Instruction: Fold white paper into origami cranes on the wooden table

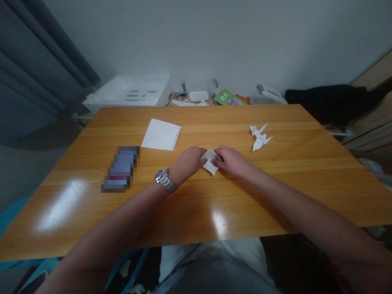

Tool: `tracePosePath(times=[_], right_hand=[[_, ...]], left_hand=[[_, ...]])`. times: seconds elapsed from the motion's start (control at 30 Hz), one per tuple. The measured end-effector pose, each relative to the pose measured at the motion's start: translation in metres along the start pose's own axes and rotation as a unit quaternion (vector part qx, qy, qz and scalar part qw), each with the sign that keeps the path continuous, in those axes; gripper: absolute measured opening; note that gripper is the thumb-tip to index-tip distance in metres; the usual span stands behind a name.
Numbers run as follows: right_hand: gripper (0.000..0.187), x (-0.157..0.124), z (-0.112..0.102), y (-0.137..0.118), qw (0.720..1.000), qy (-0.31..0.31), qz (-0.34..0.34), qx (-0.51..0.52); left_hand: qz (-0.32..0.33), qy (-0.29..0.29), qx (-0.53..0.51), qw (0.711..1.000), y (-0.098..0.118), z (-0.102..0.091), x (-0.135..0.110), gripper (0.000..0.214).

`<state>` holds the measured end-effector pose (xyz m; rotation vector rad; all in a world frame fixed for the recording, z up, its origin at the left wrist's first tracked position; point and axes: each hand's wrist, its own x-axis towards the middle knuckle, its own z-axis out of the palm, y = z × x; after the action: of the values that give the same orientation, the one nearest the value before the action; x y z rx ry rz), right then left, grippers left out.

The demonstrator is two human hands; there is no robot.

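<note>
A small folded piece of white paper [210, 165], roughly diamond-shaped, is held between my two hands above the middle of the wooden table. My left hand [190, 160], with a silver watch [165, 180] at the wrist, pinches its left side. On the right side, my right hand [229, 158] has thumb and fingers closed on the same paper. The fingertips partly cover its edges. Farther back to the right lie white folded paper figures [260, 138] with pointed ends, close together.
A white sheet with a perforated edge [161, 135] lies at the back left of the wooden table [190, 216]. Nearer is a pixelated phone-like device [121, 168]. Beyond the far edge are a white tray [128, 87], a green packet [229, 98] and dark cloth [330, 102].
</note>
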<state>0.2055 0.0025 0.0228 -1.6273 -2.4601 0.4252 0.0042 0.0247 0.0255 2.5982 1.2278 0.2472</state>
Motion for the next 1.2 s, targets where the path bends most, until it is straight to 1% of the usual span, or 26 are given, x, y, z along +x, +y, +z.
tracePosePath(times=[0.17,0.4,0.47,0.57,0.7,0.77,0.93,1.07,1.2], right_hand=[[0.017,0.011,-0.009,0.000,0.998,-0.053,0.025,-0.001],[0.020,0.027,-0.019,0.001,0.993,-0.106,0.044,0.023],[0.023,0.031,-0.022,0.000,0.991,-0.125,0.047,0.006],[0.031,0.037,-0.027,-0.002,0.985,-0.156,0.061,-0.043],[0.040,0.047,-0.033,-0.005,0.969,-0.216,0.076,-0.095],[0.041,0.052,-0.035,-0.006,0.964,-0.230,0.079,-0.103],[0.046,0.058,-0.040,-0.009,0.956,-0.259,0.070,-0.115],[0.048,0.058,-0.040,-0.010,0.953,-0.268,0.071,-0.126],[0.048,0.056,-0.038,-0.008,0.954,-0.260,0.075,-0.131]], left_hand=[[-0.012,-0.024,-0.016,1.000,-0.002,-0.006,0.007,0.013],[-0.030,-0.039,-0.045,0.998,-0.009,-0.009,0.021,0.017],[-0.047,-0.043,-0.049,0.997,-0.014,-0.009,0.025,0.023],[-0.050,-0.024,-0.074,0.996,-0.020,-0.007,0.032,0.029],[-0.020,-0.015,-0.090,0.996,-0.022,-0.007,0.038,0.032],[-0.003,-0.013,-0.088,0.996,-0.022,-0.007,0.040,0.030],[0.031,-0.038,-0.097,0.994,-0.025,-0.007,0.044,0.024],[0.025,-0.035,-0.076,0.996,-0.027,-0.004,0.045,0.022],[0.013,-0.027,-0.037,0.999,-0.028,-0.002,0.043,0.021]])
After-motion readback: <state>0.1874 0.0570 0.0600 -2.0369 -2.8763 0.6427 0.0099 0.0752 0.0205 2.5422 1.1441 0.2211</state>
